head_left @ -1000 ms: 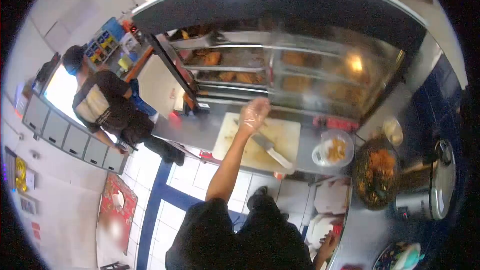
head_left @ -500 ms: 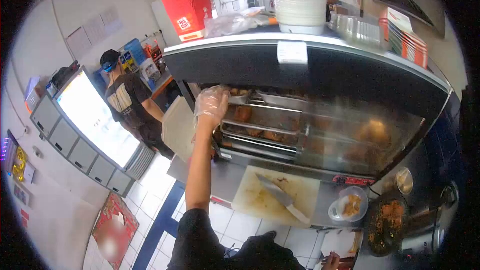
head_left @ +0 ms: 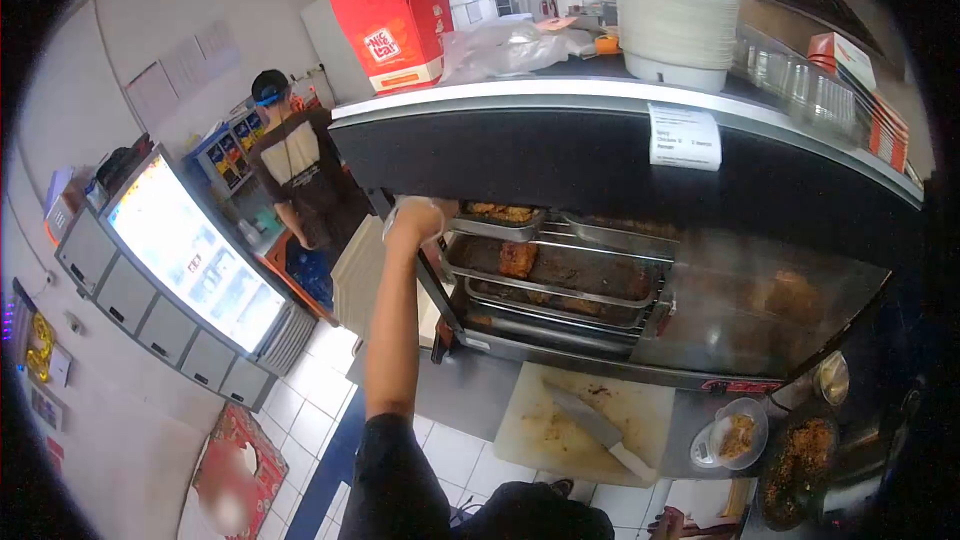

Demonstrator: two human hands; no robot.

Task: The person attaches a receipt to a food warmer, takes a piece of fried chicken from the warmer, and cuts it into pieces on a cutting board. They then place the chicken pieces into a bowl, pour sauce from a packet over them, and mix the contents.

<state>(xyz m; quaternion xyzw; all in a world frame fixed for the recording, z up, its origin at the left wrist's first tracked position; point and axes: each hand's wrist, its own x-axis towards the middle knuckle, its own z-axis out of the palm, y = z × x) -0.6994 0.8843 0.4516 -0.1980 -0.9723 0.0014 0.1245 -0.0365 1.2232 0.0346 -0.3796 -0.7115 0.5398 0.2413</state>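
The warmer (head_left: 640,240) fills the middle of the view, its racks of trays lying to the right of and below the left hand's fingers. The door (head_left: 370,280) stands swung out below and to the left of them. The top tray (head_left: 497,220) sits just right of the fingertips, holding browned chicken (head_left: 500,211); the hand looks to be touching its near corner. The left hand (head_left: 418,218) wears a clear glove and is raised at the warmer's upper left corner; the fingers seem curled, but whether they grip the tray rim cannot be told. Only a bit of the right hand (head_left: 672,521) shows low at the frame's edge, and its fingers cannot be read.

To draw the tray out well, I would keep it level and pull straight along its rails. Headroom under the dark hood above the fingers is tight. Open room lies toward the person, over the board (head_left: 585,420) and knife (head_left: 598,428) below.
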